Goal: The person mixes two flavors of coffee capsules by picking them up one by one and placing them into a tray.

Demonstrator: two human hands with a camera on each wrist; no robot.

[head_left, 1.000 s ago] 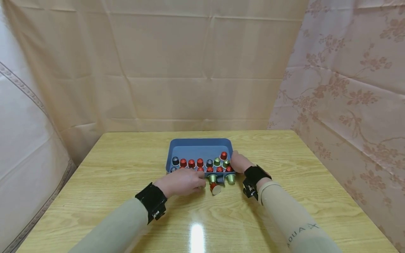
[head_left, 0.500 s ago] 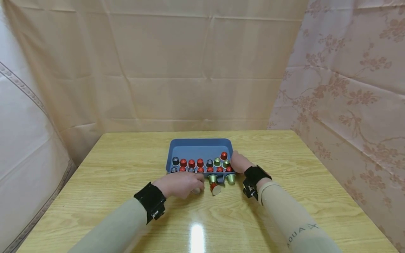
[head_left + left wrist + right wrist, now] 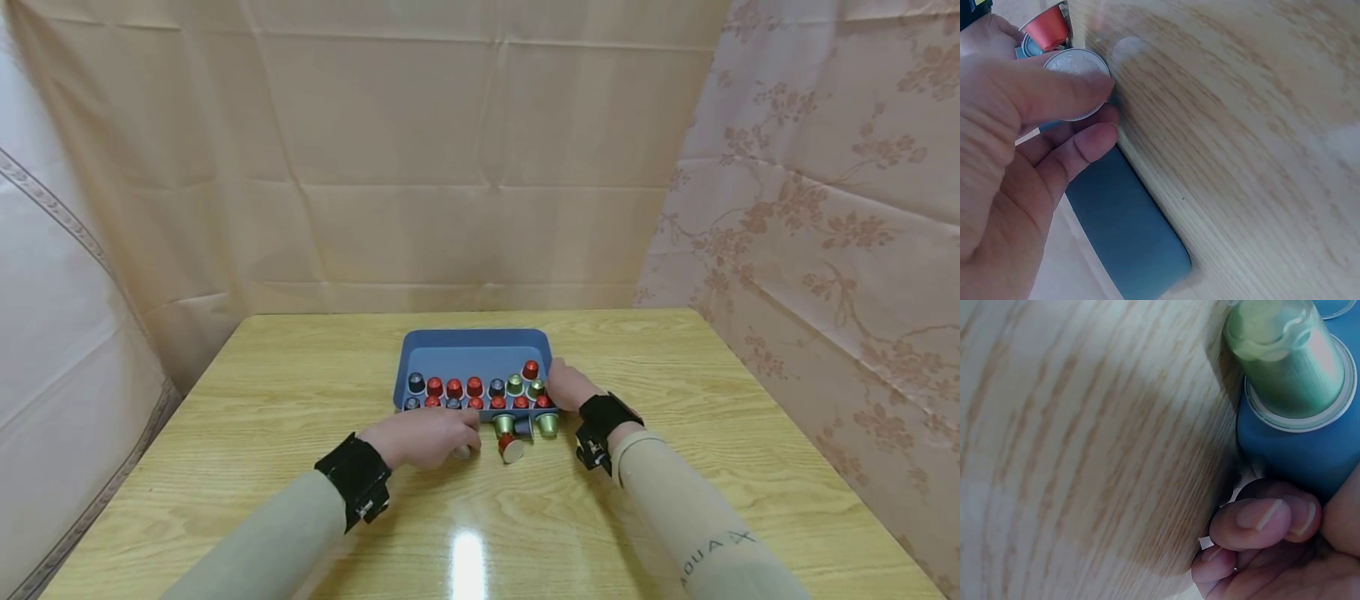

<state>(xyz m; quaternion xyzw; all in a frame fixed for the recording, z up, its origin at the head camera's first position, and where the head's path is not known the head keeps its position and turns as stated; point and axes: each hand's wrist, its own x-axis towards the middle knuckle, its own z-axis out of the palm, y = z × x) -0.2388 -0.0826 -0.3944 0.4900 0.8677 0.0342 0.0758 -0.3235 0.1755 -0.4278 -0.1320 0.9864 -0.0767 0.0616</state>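
My left hand (image 3: 423, 437) pinches a coffee capsule, its silver foil lid (image 3: 1077, 62) turned to the left wrist camera under the thumb. Its body is mostly hidden by the fingers. This hand is just in front of the blue tray (image 3: 472, 337). Several red, green and dark capsules stand lid-down in rows inside the tray. At the tray's right side my right hand (image 3: 572, 385) grips the wall near the front corner, with fingers curled. Beside those fingers in the right wrist view is a green capsule (image 3: 1291, 369) against the tray.
On the wooden table (image 3: 337, 367), just before the tray's front wall, lie a green capsule (image 3: 504, 425), a dark capsule (image 3: 524, 427), another green capsule (image 3: 548, 425) and a tipped red capsule (image 3: 508, 448). A beige curtain (image 3: 480, 167) hangs behind the table.
My left hand has drawn slightly left and toward me, baring more of the tray's front row; the capsule's pale lid shows under its fingers. The right hand and tray are unmoved.
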